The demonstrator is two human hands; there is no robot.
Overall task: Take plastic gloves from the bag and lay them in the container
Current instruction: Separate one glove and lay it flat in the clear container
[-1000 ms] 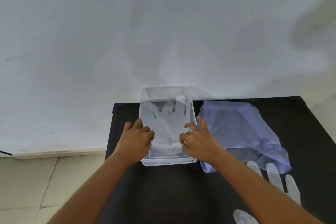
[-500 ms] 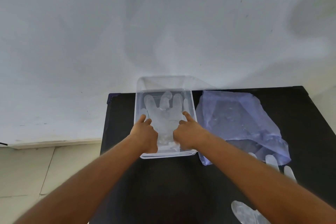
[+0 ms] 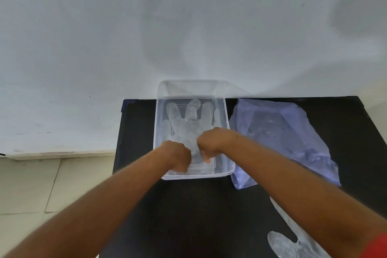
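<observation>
A clear plastic container (image 3: 223, 115) stands at the far edge of a black table (image 3: 209, 205). A clear plastic glove (image 3: 186, 119) lies flat inside it, fingers pointing away from me. Both hands are inside the container's near end, on the glove's cuff. My left hand (image 3: 178, 158) is curled with fingers bent down onto the cuff. Beside it, my right hand (image 3: 211, 142) is curled too, fingertips pressing the cuff. A bluish plastic bag (image 3: 280, 138) lies flat to the right of the container.
Another clear glove (image 3: 287, 241) lies on the table near its front right, partly hidden under my right forearm. A white wall rises just behind the table. Tiled floor shows at the left, below the table's left edge.
Both hands have slid back from the glove's finger area toward me to its cuff end, and their fingers have curled in. The glove lies flatter in the container.
</observation>
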